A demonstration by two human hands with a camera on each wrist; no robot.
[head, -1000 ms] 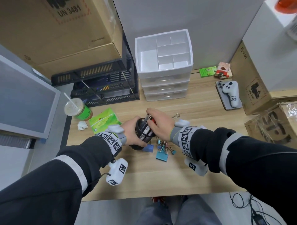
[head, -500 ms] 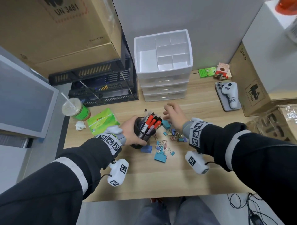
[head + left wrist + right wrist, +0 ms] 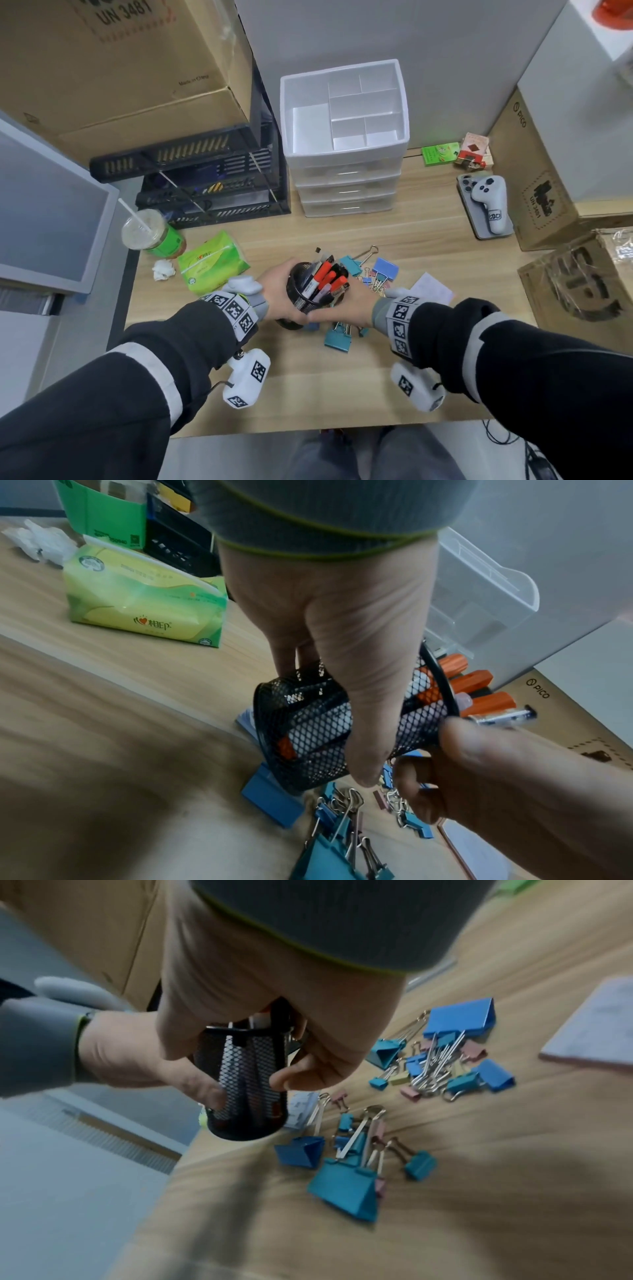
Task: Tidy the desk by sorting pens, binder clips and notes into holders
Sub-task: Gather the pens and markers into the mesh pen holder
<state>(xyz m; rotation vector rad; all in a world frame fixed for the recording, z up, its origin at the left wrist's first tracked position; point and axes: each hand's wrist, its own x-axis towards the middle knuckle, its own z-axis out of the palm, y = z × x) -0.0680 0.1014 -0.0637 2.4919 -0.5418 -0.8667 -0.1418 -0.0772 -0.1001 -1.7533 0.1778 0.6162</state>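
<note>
A black mesh pen holder [image 3: 310, 296] [image 3: 325, 723] [image 3: 246, 1085], full of red and black pens [image 3: 325, 274] [image 3: 472, 680], leans tilted between both hands just above the desk. My left hand [image 3: 277, 298] [image 3: 342, 628] [image 3: 137, 1053] wraps its left side. My right hand [image 3: 356, 301] [image 3: 496, 777] [image 3: 240, 988] grips its rim and right side. Blue, teal and pink binder clips [image 3: 380, 274] [image 3: 438, 1053] lie scattered right of the holder, with a large teal clip [image 3: 337, 339] [image 3: 342, 1188] nearer me. A pale note pad [image 3: 431, 291] [image 3: 596, 1026] lies further right.
A white drawer organizer [image 3: 342, 161] with open top compartments stands at the back. A black tray rack [image 3: 205, 192], a lidded drink cup [image 3: 150, 233] and a green tissue pack [image 3: 212, 267] are on the left. A controller [image 3: 489, 202] and cardboard boxes [image 3: 548, 192] are on the right.
My right hand left the holder, reached toward the clips, then came back and now grips the holder's right side. The left hand kept its hold.
</note>
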